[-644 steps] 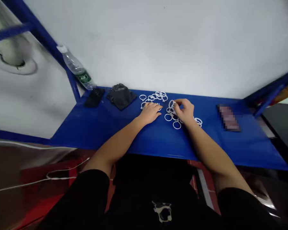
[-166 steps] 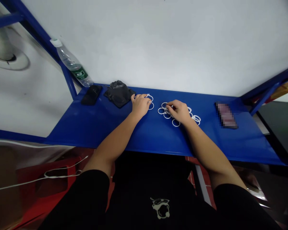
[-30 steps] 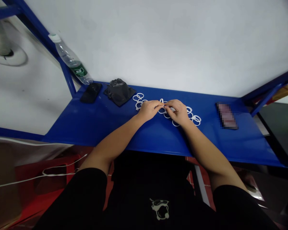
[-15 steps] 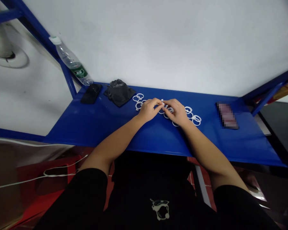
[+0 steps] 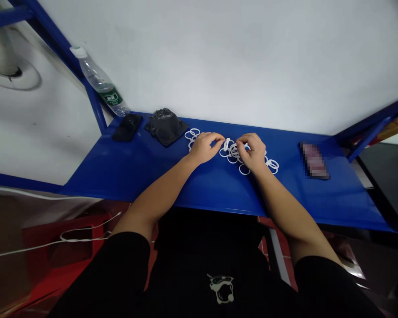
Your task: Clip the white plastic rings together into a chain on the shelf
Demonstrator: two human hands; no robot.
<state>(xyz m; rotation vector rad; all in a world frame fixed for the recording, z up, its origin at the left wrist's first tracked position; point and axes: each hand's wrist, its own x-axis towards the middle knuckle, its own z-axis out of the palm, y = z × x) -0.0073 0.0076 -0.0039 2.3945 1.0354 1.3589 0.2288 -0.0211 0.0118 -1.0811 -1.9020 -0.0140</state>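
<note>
Several white plastic rings, each with a small knob, lie loosely on the blue table (image 5: 212, 190). My left hand (image 5: 204, 149) is closed in a pinch, its fingertips at one white ring (image 5: 226, 144) that stands tilted on edge. To the right, my right hand (image 5: 254, 151) hovers over the heap of rings (image 5: 232, 155) with thumb and fingers curled together; whatever they hold, if anything, is hidden. A single ring (image 5: 244, 175) lies in front of that hand. Other rings (image 5: 272, 164) spread out past its right side, and more (image 5: 194, 131) lie behind my left hand.
A black crumpled bag (image 5: 166, 128) and a black phone (image 5: 127, 127) lie at the back left, beside a clear bottle (image 5: 101, 84) with a green label. On the right lies a blurred-out phone-shaped item (image 5: 315, 161). A white wall (image 5: 219, 62) and blue frame posts (image 5: 96, 104) bound the table.
My hands have moved apart. The right one has shifted right, away from the small white piece both were at, and a ring now shows tilted at my left fingertips.
</note>
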